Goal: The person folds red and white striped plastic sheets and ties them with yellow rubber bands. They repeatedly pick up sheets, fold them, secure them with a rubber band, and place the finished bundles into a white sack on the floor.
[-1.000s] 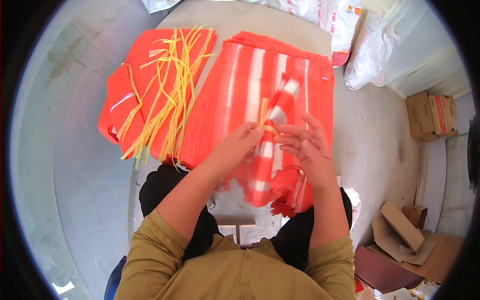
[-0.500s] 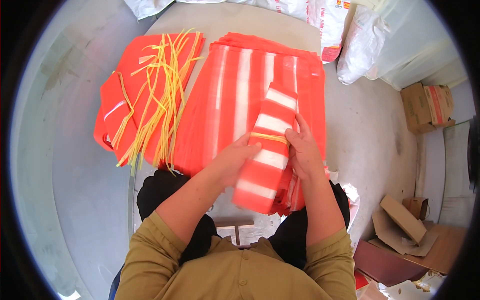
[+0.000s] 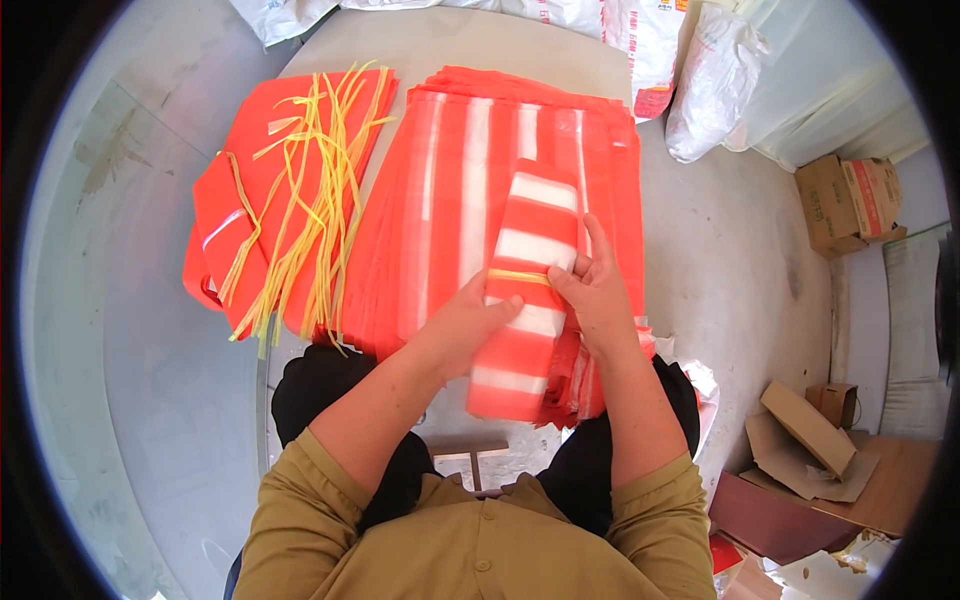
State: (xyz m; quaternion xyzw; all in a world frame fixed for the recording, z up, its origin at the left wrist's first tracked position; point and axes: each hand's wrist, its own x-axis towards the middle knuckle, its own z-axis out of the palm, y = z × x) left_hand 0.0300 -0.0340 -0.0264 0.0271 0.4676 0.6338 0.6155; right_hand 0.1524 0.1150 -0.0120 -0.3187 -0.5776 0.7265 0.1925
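Observation:
A folded bundle of red-and-white striped plastic bags [image 3: 520, 354] is held at a slant over the near side of a large stack of the same striped bags [image 3: 448, 190]. A narrow yellow strip [image 3: 520, 277] wraps round its middle. My left hand [image 3: 462, 325] grips the bundle's left edge, its thumb lying on top just below the strip. On the other edge my right hand [image 3: 597, 300] is closed, thumb and fingertips at the strip's right end, index finger stretched away from me. The undersides of the fingers are hidden behind the bundle.
Loose yellow strips [image 3: 318, 205] lie over a red pile [image 3: 255, 125] at the left of the table [image 3: 480, 38]. White sacks [image 3: 712, 85] stand at the far side. Cardboard boxes [image 3: 845, 205] sit to the right, with an opened carton [image 3: 810, 450] nearer.
The bundle has swung slightly more upright, its far end moving left. Both hands keep their hold. The whole view has shifted a little.

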